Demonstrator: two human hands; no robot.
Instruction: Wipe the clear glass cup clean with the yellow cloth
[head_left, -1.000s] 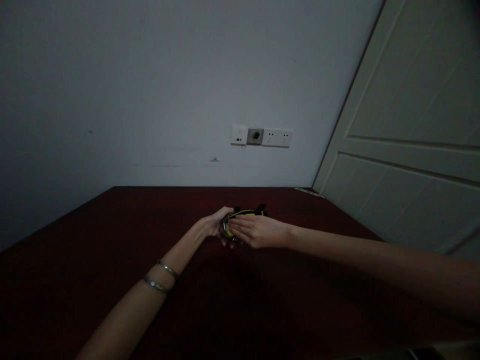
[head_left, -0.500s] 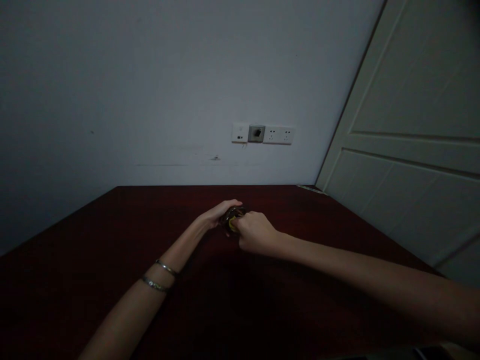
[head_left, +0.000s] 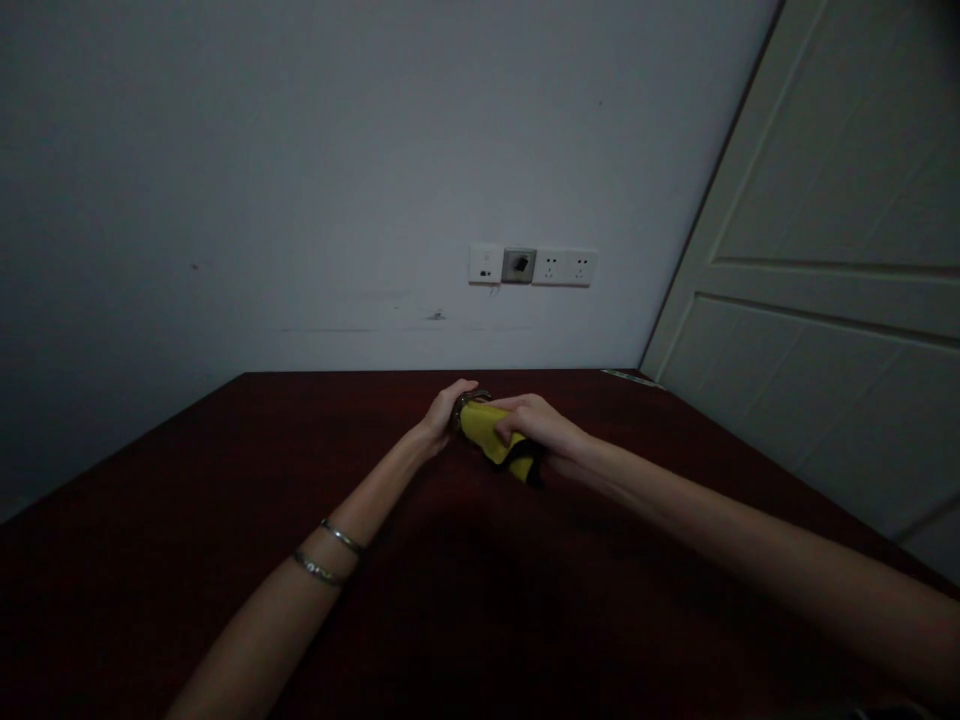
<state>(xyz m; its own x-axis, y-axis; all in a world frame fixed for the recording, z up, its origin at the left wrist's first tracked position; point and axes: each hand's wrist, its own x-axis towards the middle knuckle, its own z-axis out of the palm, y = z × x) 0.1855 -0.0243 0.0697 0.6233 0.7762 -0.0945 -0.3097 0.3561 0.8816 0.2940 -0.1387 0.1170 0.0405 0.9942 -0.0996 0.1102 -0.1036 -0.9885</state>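
Observation:
My left hand (head_left: 442, 415) is closed around a dark, shiny, glass-like cup (head_left: 457, 408), tilted so its round rim faces me and to the right. Most of the cup is hidden by the fingers and the cloth. A yellow cloth (head_left: 481, 425) with a black edge reaches from the cup's mouth to my right hand (head_left: 553, 428). That hand grips the cloth with the thumb on top, and its loose end hangs below the fingers. Whether part of the cloth is still inside the cup, I cannot tell. Two bracelets (head_left: 319, 568) circle my left forearm.
Both hands are over a dark red table (head_left: 322, 430), whose far edge meets a pale wall (head_left: 300, 180). Wall sockets (head_left: 564, 267) sit above that edge. A panelled white door (head_left: 840, 250) stands along the right side. The light is dim.
My right hand has moved to the right and turned over, drawing much more of the yellow cloth into view at the cup's mouth. My left hand still holds the cup, slightly higher.

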